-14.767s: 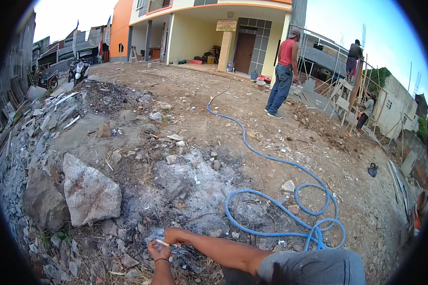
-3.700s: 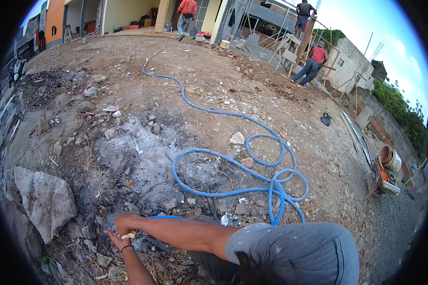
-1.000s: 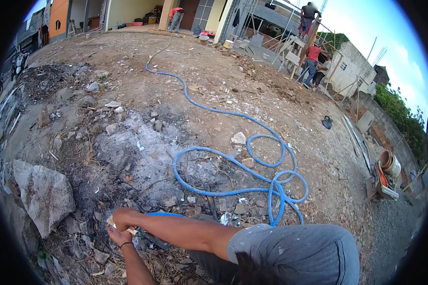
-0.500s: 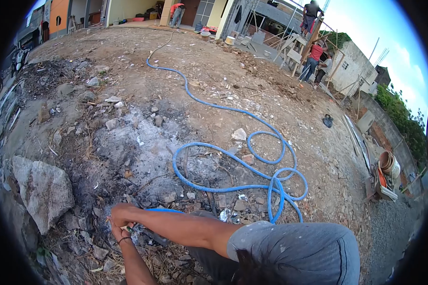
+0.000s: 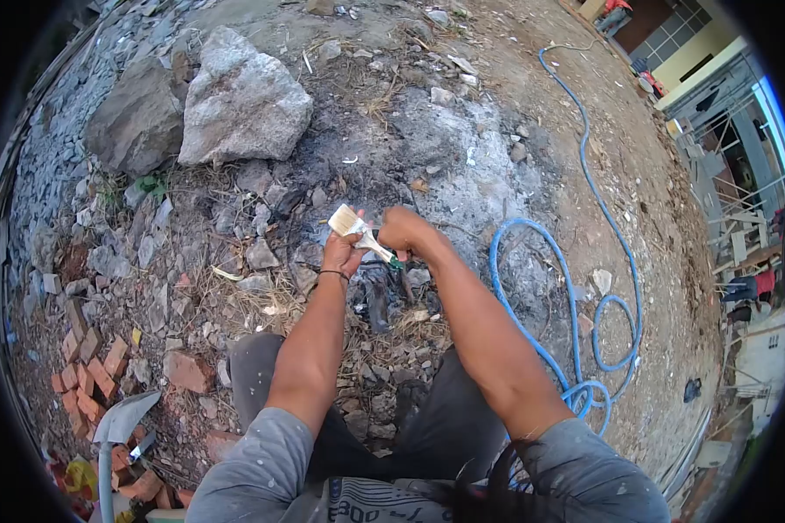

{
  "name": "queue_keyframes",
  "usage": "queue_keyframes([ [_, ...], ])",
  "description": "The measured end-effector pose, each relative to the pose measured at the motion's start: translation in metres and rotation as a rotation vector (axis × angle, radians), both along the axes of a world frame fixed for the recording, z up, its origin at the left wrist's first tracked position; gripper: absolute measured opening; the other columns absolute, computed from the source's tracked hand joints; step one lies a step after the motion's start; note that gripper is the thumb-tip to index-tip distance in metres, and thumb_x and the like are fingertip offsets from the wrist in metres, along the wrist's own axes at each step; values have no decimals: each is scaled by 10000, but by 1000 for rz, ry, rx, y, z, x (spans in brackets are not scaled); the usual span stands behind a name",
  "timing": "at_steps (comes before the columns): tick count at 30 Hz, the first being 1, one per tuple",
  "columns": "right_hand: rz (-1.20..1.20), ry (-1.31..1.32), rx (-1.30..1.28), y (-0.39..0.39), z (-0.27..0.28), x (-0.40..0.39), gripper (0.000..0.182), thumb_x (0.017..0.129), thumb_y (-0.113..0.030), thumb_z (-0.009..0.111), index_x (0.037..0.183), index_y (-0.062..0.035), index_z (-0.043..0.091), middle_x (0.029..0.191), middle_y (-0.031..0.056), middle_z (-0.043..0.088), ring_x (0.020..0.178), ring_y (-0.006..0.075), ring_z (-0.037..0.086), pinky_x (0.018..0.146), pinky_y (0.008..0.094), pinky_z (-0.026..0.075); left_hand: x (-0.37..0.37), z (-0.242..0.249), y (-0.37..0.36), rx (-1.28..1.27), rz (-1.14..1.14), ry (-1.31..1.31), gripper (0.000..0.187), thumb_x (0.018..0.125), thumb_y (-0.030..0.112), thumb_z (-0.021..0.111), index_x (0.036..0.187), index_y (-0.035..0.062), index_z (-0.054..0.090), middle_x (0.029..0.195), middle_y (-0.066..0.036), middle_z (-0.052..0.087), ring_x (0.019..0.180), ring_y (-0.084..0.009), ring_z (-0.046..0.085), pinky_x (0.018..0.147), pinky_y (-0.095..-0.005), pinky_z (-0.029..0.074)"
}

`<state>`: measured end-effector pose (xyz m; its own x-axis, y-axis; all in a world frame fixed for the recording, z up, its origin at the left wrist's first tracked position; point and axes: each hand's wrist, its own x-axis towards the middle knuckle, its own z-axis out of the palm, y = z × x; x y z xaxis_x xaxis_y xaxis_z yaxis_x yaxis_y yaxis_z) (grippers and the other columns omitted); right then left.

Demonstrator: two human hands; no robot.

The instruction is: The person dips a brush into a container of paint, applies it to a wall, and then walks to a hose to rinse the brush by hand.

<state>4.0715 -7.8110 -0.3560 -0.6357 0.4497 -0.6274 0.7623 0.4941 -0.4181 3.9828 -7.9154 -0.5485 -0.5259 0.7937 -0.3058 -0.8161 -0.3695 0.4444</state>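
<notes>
Bare, rubble-strewn ground fills the view, with a patch of grey ash ahead of the person and a large pale rock beyond it to the left. A paintbrush sits between the two hands, raised above the ash and dry straw, its light bristles pointing up and to the left. The left hand is at the bristle end, its fingers pressed around the brush head. The right hand is closed around the handle, where a bit of green shows just below the fist. Both forearms reach forward from grey sleeves. A blue hose loops on the dirt to the right of the right arm. Broken red bricks lie at lower left, near a grey shovel blade.
</notes>
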Motion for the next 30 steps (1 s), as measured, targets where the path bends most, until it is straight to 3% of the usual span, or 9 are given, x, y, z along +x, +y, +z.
queue_keyframes([
  [2, 3, 44, -45, 0, -2, 1, 294, 757, -107, 577, 908, 132, 659, 652, 240, 668, 584, 300, 694, 539, 469, 520, 4, 16, -1, -12, -7, 16, 712, 817, -215, 447, 1468, 66, 381, 1453, -159, 499, 1242, -331, 560, 977, -552, 499],
  [7, -8, 42, -58, -2, -3, -3, 290, 742, -63, 553, 939, 131, 640, 708, 250, 675, 574, 320, 689, 519, 462, 512, 2, -3, 2, -68, -88, 140, 733, 807, -187, 481, 1466, 126, 411, 1375, -119, 574, 1159, -301, 622, 894, -537, 552],
  [9, -9, 17, -85, -4, -6, -5, 278, 742, -53, 548, 931, 131, 636, 732, 250, 679, 572, 324, 688, 510, 458, 509, 1, -10, 3, -58, -99, 127, 622, 823, -160, 499, 1387, 101, 503, 1313, -102, 613, 1114, -297, 645, 865, -523, 568],
  [11, -56, 37, -76, -5, -15, -7, 288, 748, -51, 546, 950, 134, 635, 765, 250, 683, 569, 319, 690, 499, 451, 512, 6, -6, 3, -65, -32, 123, 465, 854, -81, 570, 1287, 89, 578, 1240, -81, 632, 1121, -274, 616, 950, -563, 486],
  [17, -43, 79, -74, -15, 7, -6, 324, 746, -34, 514, 984, 154, 627, 762, 262, 682, 583, 334, 697, 529, 459, 537, 6, -25, 7, -116, -77, 169, 320, 886, 15, 639, 1198, 80, 602, 1173, -68, 662, 1079, -249, 635, 902, -523, 515],
  [20, -8, 37, -31, -15, 13, -8, 338, 747, -37, 510, 991, 170, 618, 746, 263, 679, 593, 341, 702, 532, 458, 538, 6, -16, 6, -112, -71, 148, 397, 873, -60, 601, 1257, 35, 584, 1220, -104, 668, 1039, -235, 663, 853, -422, 562],
  [23, 14, -4, -2, -12, 11, -10, 349, 748, -42, 506, 997, 177, 616, 734, 269, 680, 604, 333, 708, 545, 456, 540, 6, -21, 7, -72, -43, 237, 496, 871, -12, 645, 1340, 112, 541, 1187, -65, 663, 1070, -230, 636, 890, -467, 528],
  [27, -1, 20, 2, -12, 7, -8, 343, 746, -48, 510, 986, 170, 620, 738, 279, 681, 610, 323, 710, 565, 458, 542, 7, -25, 8, -78, -40, 294, 603, 852, -47, 638, 1413, 121, 490, 1226, -72, 655, 1085, -220, 628, 911, -424, 524],
  [30, 4, 73, -44, -15, 11, -7, 322, 753, -50, 506, 967, 158, 627, 720, 276, 676, 604, 322, 707, 566, 457, 536, 8, -18, 7, -97, -25, 259, 676, 823, -142, 587, 1448, 71, 442, 1233, -95, 661, 1122, -190, 622, 984, -312, 480],
])
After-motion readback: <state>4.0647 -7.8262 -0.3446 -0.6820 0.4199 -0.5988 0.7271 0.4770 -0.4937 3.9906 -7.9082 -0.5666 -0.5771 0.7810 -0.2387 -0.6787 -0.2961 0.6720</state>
